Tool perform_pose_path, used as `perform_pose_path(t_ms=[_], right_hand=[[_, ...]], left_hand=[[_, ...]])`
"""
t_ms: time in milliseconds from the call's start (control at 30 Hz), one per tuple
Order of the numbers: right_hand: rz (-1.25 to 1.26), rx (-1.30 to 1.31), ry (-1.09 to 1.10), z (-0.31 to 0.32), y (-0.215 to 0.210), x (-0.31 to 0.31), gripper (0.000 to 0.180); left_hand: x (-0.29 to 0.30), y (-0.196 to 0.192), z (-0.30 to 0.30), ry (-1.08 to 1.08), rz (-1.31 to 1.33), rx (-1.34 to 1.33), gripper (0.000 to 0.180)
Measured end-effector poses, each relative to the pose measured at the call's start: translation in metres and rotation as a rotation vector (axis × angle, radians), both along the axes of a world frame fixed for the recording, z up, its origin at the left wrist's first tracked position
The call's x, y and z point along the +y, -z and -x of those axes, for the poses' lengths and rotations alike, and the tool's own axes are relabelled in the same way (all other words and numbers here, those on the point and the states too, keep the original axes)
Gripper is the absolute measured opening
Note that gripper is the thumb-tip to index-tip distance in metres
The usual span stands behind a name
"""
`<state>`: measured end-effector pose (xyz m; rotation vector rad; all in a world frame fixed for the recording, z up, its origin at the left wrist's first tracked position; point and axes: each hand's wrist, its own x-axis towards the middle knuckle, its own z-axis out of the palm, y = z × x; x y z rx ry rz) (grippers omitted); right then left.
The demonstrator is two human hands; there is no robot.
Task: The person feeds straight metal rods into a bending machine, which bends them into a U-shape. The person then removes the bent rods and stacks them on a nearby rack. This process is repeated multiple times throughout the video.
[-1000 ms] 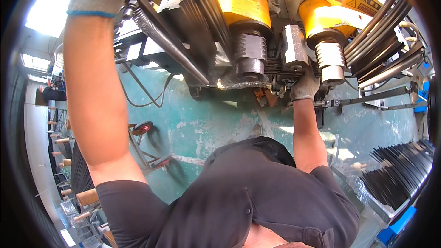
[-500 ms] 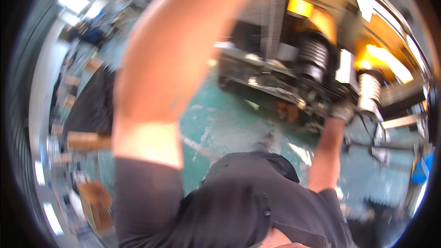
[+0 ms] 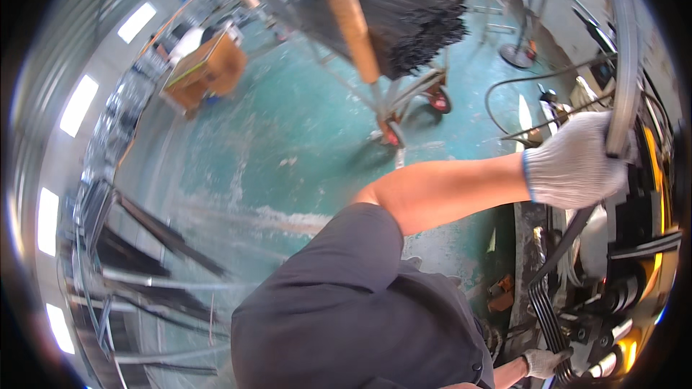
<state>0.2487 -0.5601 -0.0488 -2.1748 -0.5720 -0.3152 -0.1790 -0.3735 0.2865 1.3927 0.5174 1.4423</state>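
Note:
My left hand (image 3: 577, 162), in a whitish knitted glove with a blue cuff edge, reaches out to the right. It is closed on a long dark grey strip (image 3: 624, 65) that runs up past the glove; the fingertips are hidden behind it. Below that hand, another dark length slants down beside the machine (image 3: 626, 295). My right hand (image 3: 544, 362), gloved too, is low at the right edge of my body. Its fingers are closed round a bundle of black strips (image 3: 549, 320) that bends down in front of the machine's cylinders.
A wheeled cart (image 3: 389, 97) with upright cardboard tubes carries a pile of long black strips (image 3: 375, 11). A cardboard box (image 3: 205, 72) lies at the far left. At the lower left stands a metal rack (image 3: 144, 281) with dark lengths. A cable (image 3: 497, 90) loops near the machine.
My view has swung left, bringing the cart to the upper middle and the machine to the right edge. My left arm, raised and blurred before, now stretches right with its gloved hand in sight.

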Motion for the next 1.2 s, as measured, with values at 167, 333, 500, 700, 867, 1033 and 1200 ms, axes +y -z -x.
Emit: perform_pose_path(t_ms=[167,333,500,700,867,1033,1200], right_hand=[[0.139,-0.275,-0.487,0.054,-0.012,0.077,0.033],[-0.050,-0.292,-1.003,0.118,-0.004,0.152,0.037],[-0.329,0.828,-1.294,0.249,-0.023,0.162,0.038],[-0.145,0.521,-1.492,0.372,-0.103,0.121,0.046],[-0.212,0.301,-1.614,0.468,-0.160,0.065,0.048],[-0.440,0.390,-2.030,0.580,-0.181,0.002,0.039],[-0.407,0.559,-2.092,0.699,-0.239,-0.056,0.055]], left_hand=[[-0.090,0.065,0.108,-0.369,0.160,-0.088,0.020],[-0.226,0.083,0.152,-0.764,0.205,-0.288,0.019],[-0.370,0.102,0.165,-1.183,0.243,-0.394,0.020],[-0.502,0.123,0.166,-1.483,0.089,-0.504,0.020],[-0.587,0.134,0.199,-1.586,-0.037,-0.670,0.015],[-0.690,0.132,0.237,-1.696,-0.154,-0.755,0.017],[-0.762,0.146,0.282,-1.757,-0.144,-0.657,0.018]])
